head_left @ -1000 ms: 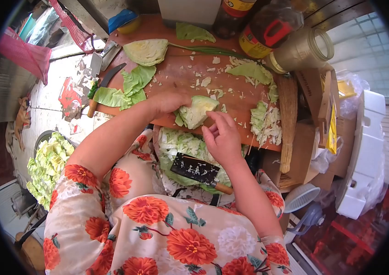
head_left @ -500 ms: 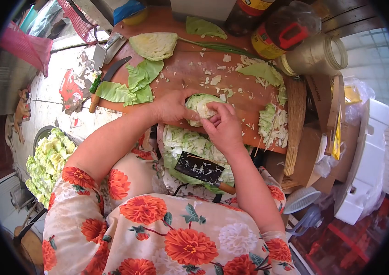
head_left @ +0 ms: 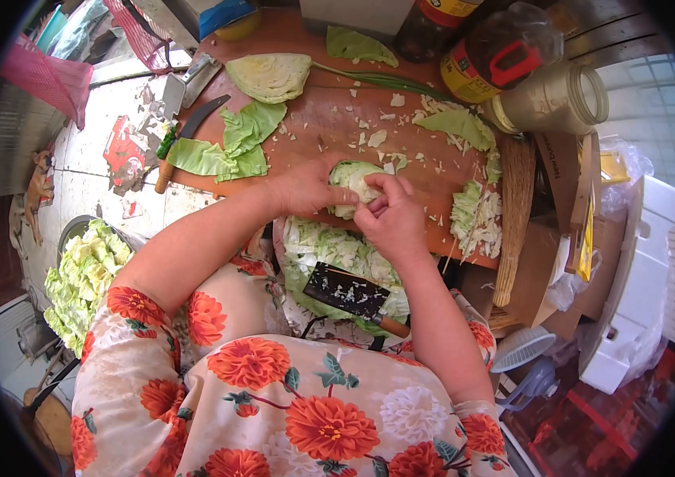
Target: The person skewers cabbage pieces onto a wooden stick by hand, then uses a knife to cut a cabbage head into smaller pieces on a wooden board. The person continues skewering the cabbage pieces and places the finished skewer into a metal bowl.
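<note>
A piece of cabbage (head_left: 351,175), pale with a green rim, is held at the near edge of the brown board (head_left: 313,131). My left hand (head_left: 309,189) is closed around its left side, thumb across the front. On its right side, the fingers of my right hand (head_left: 391,213) are bent and pinch at the cut face; any bit between the fingertips is hidden. Just below, a container holds shredded cabbage (head_left: 329,242), and a cleaver (head_left: 345,288) with scraps on its black blade lies over it, its wooden handle to the right.
A cabbage wedge (head_left: 270,77), loose leaves (head_left: 246,143) and a curved knife (head_left: 190,131) lie on the board's left. Bottles (head_left: 496,52) and a glass jar (head_left: 552,99) line the back right. A straw brush (head_left: 514,215) is at right; a pot of cabbage leaves (head_left: 87,274) at left.
Both hands and the cabbage piece stay almost in place. My right fingers have shifted slightly on the cut face, and the whole view has moved a little.
</note>
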A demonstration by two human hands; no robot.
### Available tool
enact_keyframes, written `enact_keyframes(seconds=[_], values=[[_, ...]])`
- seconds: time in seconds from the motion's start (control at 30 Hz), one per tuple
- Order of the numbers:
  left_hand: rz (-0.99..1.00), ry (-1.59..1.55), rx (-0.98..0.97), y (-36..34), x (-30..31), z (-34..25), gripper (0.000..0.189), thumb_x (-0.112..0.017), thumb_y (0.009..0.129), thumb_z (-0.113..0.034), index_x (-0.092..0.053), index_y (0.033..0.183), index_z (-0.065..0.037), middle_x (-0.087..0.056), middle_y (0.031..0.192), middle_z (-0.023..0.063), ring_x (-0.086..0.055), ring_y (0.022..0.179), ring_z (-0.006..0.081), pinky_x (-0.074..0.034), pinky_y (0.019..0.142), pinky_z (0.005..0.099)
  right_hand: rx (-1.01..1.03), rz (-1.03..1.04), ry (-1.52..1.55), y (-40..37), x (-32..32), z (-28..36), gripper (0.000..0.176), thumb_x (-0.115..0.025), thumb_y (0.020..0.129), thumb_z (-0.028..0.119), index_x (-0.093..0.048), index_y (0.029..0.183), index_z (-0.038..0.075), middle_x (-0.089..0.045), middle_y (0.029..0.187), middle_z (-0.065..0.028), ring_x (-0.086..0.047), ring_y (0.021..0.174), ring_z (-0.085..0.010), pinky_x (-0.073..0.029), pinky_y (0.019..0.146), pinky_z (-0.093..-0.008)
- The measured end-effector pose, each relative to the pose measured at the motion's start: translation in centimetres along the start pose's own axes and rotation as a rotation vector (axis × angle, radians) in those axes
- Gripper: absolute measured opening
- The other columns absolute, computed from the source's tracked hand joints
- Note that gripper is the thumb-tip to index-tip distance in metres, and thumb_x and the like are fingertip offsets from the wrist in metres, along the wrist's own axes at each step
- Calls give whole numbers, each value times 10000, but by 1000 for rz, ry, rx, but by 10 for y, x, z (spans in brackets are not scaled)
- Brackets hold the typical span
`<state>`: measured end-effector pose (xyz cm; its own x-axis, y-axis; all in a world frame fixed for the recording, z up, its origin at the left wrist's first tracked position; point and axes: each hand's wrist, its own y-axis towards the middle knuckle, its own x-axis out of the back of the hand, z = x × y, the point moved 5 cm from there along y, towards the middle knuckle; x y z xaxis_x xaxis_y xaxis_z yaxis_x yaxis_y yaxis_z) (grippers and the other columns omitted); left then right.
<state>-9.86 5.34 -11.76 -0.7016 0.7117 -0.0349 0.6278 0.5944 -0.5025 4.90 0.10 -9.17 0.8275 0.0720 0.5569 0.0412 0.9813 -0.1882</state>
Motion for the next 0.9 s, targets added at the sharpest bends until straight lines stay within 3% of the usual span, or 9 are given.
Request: enact_keyframes(seconds=[0.13, 0.43, 0.67, 0.83, 0.9], values=[[-42, 159, -33, -4, 1, -6, 620, -714, 788, -146, -417, 1315, -11, -615, 1114, 172, -611, 995, 246, -516, 858, 347, 22, -15, -36, 0, 0, 2, 370, -691, 684, 127, -588, 1031, 48, -557, 979, -105, -614, 690, -176, -533, 664, -316], [-63, 205, -103, 5, 4, 6, 618, -722, 745, -182, -466, 1280, -7, -629, 1101, 187, -622, 995, 278, -497, 881, 360, 79, -67, -115, -2, 4, 8, 351, -664, 666, 104, -591, 1005, 53, -571, 929, -95, -607, 643, -184, -525, 634, -327], [-69, 209, -44, 3, 6, 5, 616, -699, 743, -170, -463, 1289, -10, -635, 1083, 181, -624, 988, 272, -509, 859, 354, 101, -91, -139, -1, 3, 7, 327, -644, 672, 97, -595, 993, 56, -572, 893, -97, -601, 627, -185, -521, 625, -333], [-82, 164, -28, 6, 9, 15, 597, -680, 755, -169, -466, 1297, -37, -650, 1023, 164, -650, 886, 244, -546, 727, 349, 95, -142, -140, 2, 14, 5, 309, -633, 664, 85, -606, 970, 49, -577, 833, -100, -591, 600, -187, -515, 606, -328], [-84, 129, -23, 11, 9, 22, 595, -679, 756, -175, -467, 1297, -42, -652, 1013, 161, -652, 864, 236, -548, 698, 345, 82, -156, 10, 4, 18, 0, 296, -634, 678, 81, -624, 971, 43, -590, 840, -95, -593, 596, -169, -510, 600, -309]])
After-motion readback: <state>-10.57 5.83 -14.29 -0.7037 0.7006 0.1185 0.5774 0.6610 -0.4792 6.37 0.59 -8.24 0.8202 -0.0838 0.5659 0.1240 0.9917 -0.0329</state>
